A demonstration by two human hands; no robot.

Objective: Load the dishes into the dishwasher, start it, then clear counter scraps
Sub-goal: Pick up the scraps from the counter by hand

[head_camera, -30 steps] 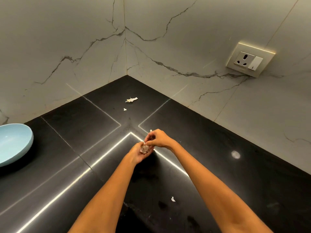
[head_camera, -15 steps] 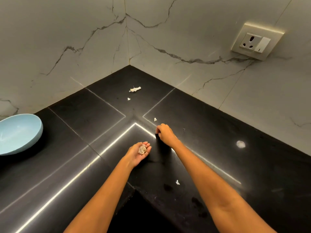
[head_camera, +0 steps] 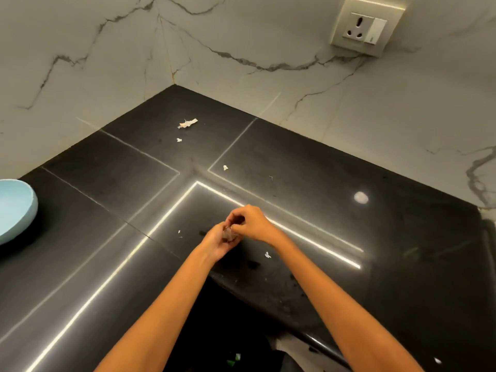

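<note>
My left hand (head_camera: 217,241) is cupped palm up over the black counter (head_camera: 322,237) and holds a small wad of pale scraps (head_camera: 228,233). My right hand (head_camera: 251,222) meets it from the right, its curled fingertips at the wad. Loose scraps still lie on the counter: a long pale strip (head_camera: 187,123) near the back corner, a tiny bit (head_camera: 179,140) below it, another bit (head_camera: 225,167) near the middle, and one (head_camera: 267,255) just right of my hands.
A light blue bowl (head_camera: 16,208) sits at the left edge of the counter. Marble walls meet at the back corner, with a wall socket (head_camera: 366,25) at the upper right. The counter's inner front edge (head_camera: 268,304) drops off below my forearms.
My right hand came back from the counter surface to my cupped left hand and now touches the wad. The view has shifted a little toward the counter.
</note>
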